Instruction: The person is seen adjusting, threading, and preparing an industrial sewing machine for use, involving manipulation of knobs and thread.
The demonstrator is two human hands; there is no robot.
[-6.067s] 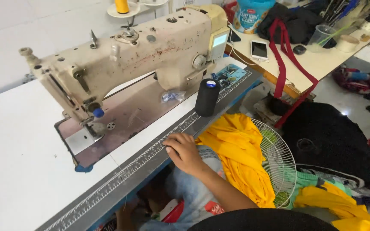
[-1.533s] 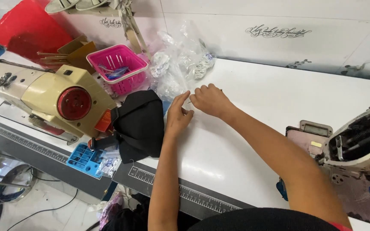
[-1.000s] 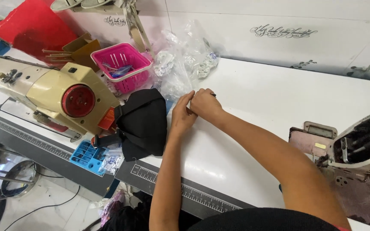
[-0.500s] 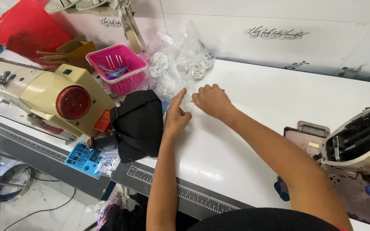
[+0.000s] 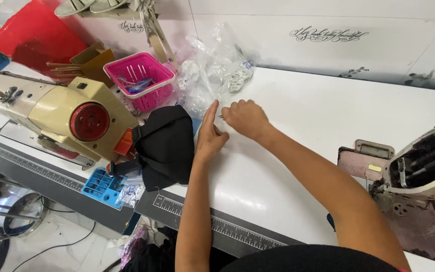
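Note:
Both my hands rest on the white tabletop (image 5: 298,151) beside a heap of clear plastic bags (image 5: 212,80) with small white pieces inside. My left hand (image 5: 210,135) lies flat-edged on the table, index finger stretched toward the bags, touching their near edge and holding nothing. My right hand (image 5: 246,118) is curled into a loose fist right next to it. Its fingertips pinch a tiny thin dark item (image 5: 221,116) between the two hands; what it is cannot be made out.
A black cloth bundle (image 5: 164,146) lies left of my left hand. Beyond it stand a cream sewing machine (image 5: 61,113), a pink basket (image 5: 139,78) and a blue parts tray (image 5: 101,186). A second sewing machine (image 5: 424,166) sits at the right. A ruler strip (image 5: 227,226) runs along the table's front edge.
Six seconds ago I faced another sewing machine with yellow cloth. Over the last second both hands stayed by the plastic bags, closing together, then parting slightly.

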